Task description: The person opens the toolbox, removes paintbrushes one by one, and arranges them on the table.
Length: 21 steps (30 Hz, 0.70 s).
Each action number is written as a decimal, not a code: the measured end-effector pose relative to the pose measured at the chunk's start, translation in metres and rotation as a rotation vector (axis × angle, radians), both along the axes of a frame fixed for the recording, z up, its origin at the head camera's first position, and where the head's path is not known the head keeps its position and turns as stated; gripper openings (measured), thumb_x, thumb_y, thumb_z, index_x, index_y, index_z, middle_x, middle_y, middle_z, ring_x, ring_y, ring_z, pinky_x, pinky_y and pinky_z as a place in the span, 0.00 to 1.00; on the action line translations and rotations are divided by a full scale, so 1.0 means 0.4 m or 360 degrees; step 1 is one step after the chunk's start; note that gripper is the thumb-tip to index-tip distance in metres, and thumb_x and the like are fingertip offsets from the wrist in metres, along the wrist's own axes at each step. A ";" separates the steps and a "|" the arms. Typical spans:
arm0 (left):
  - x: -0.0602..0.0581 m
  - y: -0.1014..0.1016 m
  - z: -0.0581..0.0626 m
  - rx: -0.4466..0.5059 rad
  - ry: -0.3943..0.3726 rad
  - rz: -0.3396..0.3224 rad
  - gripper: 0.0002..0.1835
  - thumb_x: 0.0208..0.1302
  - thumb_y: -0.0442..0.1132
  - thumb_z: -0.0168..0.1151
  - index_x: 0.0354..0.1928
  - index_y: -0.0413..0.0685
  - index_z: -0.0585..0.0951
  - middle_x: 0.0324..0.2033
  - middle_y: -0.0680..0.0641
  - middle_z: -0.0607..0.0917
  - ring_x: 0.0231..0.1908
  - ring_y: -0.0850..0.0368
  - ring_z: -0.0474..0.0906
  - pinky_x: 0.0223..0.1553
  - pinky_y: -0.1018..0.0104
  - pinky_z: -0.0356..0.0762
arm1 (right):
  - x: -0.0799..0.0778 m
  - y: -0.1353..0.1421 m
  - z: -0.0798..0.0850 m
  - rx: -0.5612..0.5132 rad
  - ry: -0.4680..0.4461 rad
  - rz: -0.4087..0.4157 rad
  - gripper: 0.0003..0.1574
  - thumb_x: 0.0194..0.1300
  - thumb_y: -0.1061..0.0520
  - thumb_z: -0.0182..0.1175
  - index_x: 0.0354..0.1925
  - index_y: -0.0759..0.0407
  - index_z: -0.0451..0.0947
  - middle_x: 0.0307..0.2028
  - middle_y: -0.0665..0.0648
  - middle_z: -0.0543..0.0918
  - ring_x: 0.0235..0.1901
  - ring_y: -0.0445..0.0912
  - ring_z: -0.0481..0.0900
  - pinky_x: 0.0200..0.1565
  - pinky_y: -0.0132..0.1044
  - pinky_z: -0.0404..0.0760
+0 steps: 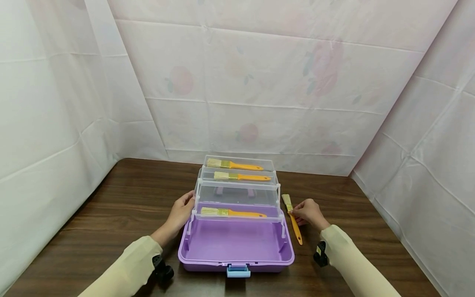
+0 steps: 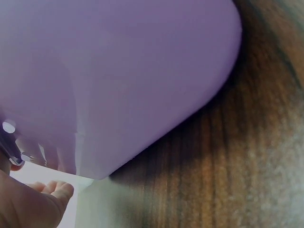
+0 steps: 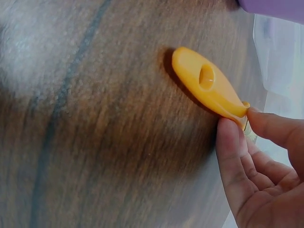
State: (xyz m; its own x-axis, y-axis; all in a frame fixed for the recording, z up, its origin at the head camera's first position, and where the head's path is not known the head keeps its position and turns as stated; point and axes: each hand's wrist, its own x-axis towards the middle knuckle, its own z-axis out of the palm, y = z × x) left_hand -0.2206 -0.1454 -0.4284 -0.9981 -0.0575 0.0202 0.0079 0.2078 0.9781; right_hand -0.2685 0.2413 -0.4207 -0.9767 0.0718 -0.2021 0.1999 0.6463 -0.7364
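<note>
While three brushes (image 1: 246, 214) lie in the clear trays (image 1: 273, 214) of one purple box (image 1: 235, 241), a fourth brush (image 1: 293, 222) is over the bench (image 1: 126, 206) to the right, the right grip (image 1: 310, 212) clamped on its handle (image 3: 190, 66). Left grip (image 1: 182, 209) is at the box's left side, partly hidden; cannot tell whether apart or clamped. Head view shows the fourth's bristles (image 1: 286, 199), obscured in right wrist view.

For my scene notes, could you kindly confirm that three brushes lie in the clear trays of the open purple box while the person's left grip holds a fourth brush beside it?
Not quite: the person's right grip holds the fourth brush beside the open purple box, as the head view shows. The rest is right: three brushes lie in its clear trays.
</note>
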 end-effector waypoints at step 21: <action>0.003 -0.002 0.004 -0.0014 -0.0009 -0.0008 0.25 0.67 0.39 0.41 0.62 0.32 0.58 0.57 0.34 0.66 0.55 0.46 0.63 0.55 0.54 0.62 | 0.030 0.002 0.094 0.0013 0.0020 0.0070 0.12 0.54 0.62 0.59 0.33 0.73 0.78 0.22 0.64 0.81 0.20 0.52 0.79 0.26 0.44 0.79</action>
